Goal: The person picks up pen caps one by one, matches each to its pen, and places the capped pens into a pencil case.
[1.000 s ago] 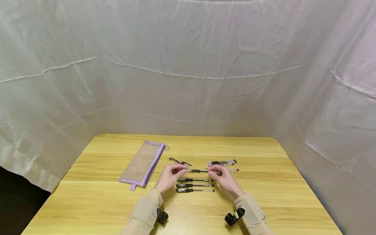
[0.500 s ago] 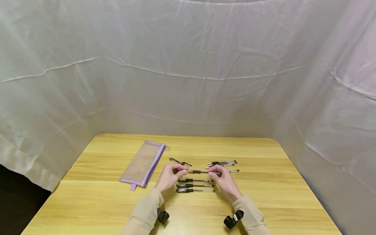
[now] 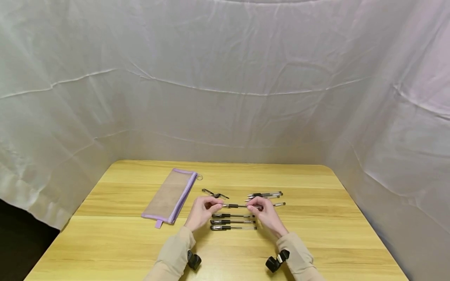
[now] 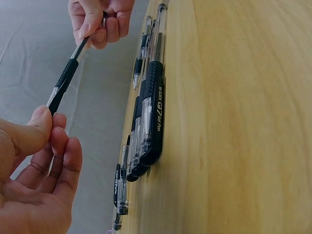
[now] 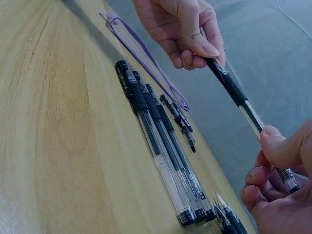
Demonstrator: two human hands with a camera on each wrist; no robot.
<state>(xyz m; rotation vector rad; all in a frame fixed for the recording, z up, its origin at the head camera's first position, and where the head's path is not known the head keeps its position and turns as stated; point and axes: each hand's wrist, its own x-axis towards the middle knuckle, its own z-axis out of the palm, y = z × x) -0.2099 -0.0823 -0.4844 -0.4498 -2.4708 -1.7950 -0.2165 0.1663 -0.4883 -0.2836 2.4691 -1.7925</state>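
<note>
Between my two hands is a gel pen (image 3: 233,205) with a black grip and clear barrel, raised above the table. My left hand (image 3: 201,212) pinches its capped end between thumb and index finger, the other fingers loosely curled. My right hand (image 3: 266,215) pinches the clear barrel near its tail end, as the right wrist view shows. Just nearer to me, three capped gel pens (image 5: 158,117) lie side by side, caps to the left. Fingers hide parts of the held pen at both ends.
Several uncapped pens (image 3: 264,194) lie beyond my right hand, tips to the left. Loose black pen caps (image 3: 219,195) lie beyond my left hand. A mesh pouch with purple edging (image 3: 170,195) rests at left on the wooden table (image 3: 327,234). Pale curtains (image 3: 225,117) surround the table.
Both hands keep the same hold on the pen. My right wrist has shifted slightly to the left; the pens on the table have not moved.
</note>
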